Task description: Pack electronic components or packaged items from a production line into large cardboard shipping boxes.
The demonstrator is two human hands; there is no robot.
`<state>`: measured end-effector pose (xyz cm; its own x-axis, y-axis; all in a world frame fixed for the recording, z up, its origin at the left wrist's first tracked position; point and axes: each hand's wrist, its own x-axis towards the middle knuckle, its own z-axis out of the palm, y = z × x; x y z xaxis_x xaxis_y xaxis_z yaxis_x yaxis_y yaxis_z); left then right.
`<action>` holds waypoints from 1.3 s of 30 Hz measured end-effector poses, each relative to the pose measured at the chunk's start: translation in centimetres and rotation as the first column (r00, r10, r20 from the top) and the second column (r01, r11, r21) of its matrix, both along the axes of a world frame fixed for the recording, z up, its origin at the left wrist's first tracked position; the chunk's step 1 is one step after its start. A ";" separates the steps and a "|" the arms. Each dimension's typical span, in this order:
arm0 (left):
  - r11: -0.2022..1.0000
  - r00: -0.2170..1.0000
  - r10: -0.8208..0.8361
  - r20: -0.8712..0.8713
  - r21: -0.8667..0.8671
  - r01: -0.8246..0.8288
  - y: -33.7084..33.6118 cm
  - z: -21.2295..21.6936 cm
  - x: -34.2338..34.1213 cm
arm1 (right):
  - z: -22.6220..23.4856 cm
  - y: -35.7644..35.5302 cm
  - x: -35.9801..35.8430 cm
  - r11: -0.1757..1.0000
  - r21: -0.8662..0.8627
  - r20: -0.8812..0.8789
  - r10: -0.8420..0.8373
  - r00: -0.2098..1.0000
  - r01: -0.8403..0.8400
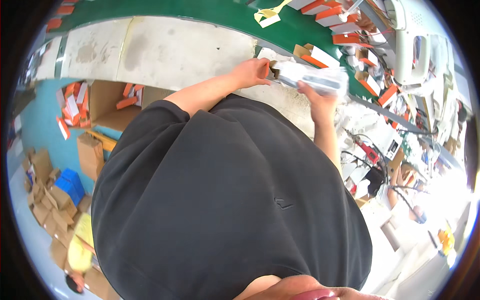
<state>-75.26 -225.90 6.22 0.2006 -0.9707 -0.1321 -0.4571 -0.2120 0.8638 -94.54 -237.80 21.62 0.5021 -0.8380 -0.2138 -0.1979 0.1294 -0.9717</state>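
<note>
My right hand [319, 101] is closed on a long grey-and-white object in a clear plastic wrap [316, 79], its thumb lying along the near side. The kind of object inside the wrap cannot be made out. At the left end of it my left hand [251, 73] has its fingers pinched together on a small brown piece [274, 70] that looks like cardboard. Both hands are above the worn pale work surface [187, 47]. Just beyond the wrapped object, an opened orange-and-white box [320, 56] rests at the edge of the green belt [210, 15].
Several orange-and-white boxes [369, 82] line the right side, near a white machine with a handle [415, 55]. A yellow strip [269, 17] lies on the belt. Below the surface at left is a cardboard carton [107, 107]. A person in yellow [81, 245] is at lower left.
</note>
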 end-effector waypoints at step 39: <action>0.949 0.976 -0.218 0.000 -0.234 0.212 0.4 -3.6 1.6 | -7.0 7.4 5.3 0.525 -0.392 -0.887 0.004 0.462 -0.756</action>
<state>-73.66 -225.45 2.60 -0.0163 -0.9950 0.0986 -0.4475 0.0954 0.8892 -89.27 -230.38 14.65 0.7661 -0.6200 -0.1694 -0.6400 -0.7599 -0.1136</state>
